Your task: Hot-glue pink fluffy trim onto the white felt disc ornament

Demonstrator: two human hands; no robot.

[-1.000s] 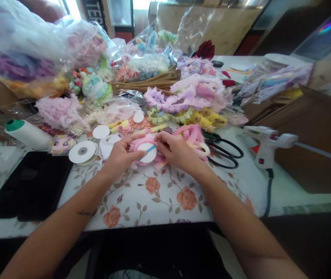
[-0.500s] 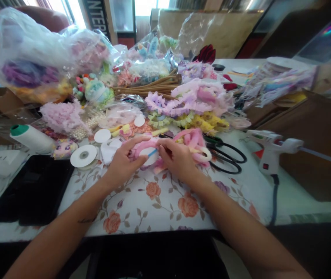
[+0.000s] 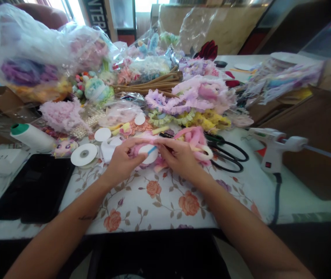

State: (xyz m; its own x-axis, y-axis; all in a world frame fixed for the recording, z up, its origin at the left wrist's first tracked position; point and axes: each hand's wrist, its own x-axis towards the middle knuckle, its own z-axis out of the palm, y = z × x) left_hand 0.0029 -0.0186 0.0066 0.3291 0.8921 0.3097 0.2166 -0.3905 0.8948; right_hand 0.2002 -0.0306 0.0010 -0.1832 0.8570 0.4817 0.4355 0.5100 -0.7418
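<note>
A small pink fluffy piece with a white round disc (image 3: 150,155) on it, crossed by a light blue strip, is held between both hands. My left hand (image 3: 124,159) grips its left side, thumb on the disc's edge and fingers over the top. My right hand (image 3: 177,155) pinches at the upper right edge, its fingertips close to the left hand's; what exactly they pinch is hard to see. A pink and cream fluffy strand (image 3: 196,141) lies just beyond the right hand, beside black-handled scissors (image 3: 231,155).
A white glue gun (image 3: 273,149) stands at the right before a cardboard box (image 3: 313,143). Ribbon spool (image 3: 84,155), thread cone (image 3: 31,137) and black tablet (image 3: 31,188) are at the left. Ruffled trims (image 3: 194,99), brown stems (image 3: 150,83) and plastic bags (image 3: 49,50) fill the back.
The right hand's fingers have flattened and come closer to the left fingertips over the top of the pink piece. The view has shifted slightly.
</note>
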